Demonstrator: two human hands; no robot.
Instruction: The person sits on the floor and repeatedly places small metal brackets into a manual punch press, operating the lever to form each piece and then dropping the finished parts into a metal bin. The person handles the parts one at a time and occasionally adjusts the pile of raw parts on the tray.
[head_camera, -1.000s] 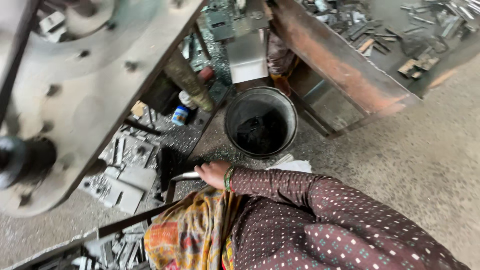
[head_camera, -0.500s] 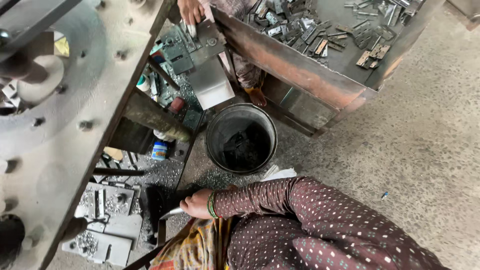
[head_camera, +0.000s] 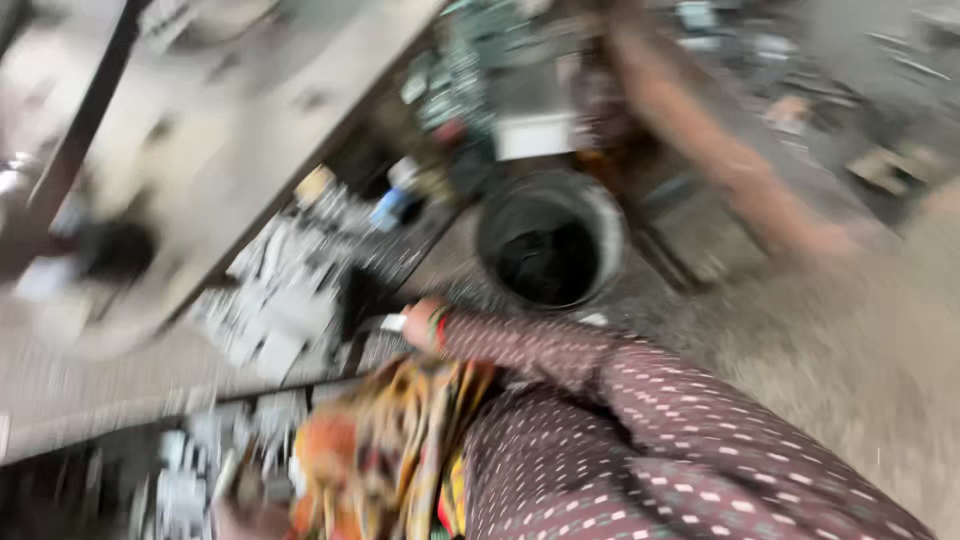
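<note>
Pale metal, a flat strip (head_camera: 385, 323), sits at centre frame, and our right hand (head_camera: 420, 322) closes around its near end; blur hides the fingers' exact hold. Just right of it and higher stands a dark round bucket (head_camera: 550, 250) on the grey floor (head_camera: 850, 330). Our dotted maroon sleeve (head_camera: 600, 370) runs toward the lower right. We cannot see our left hand.

small blue-and-white bottle (head_camera: 392, 203) lying under the machine frame, left of the dark bucket (head_camera: 551, 250); label too blurred to make out
</note>
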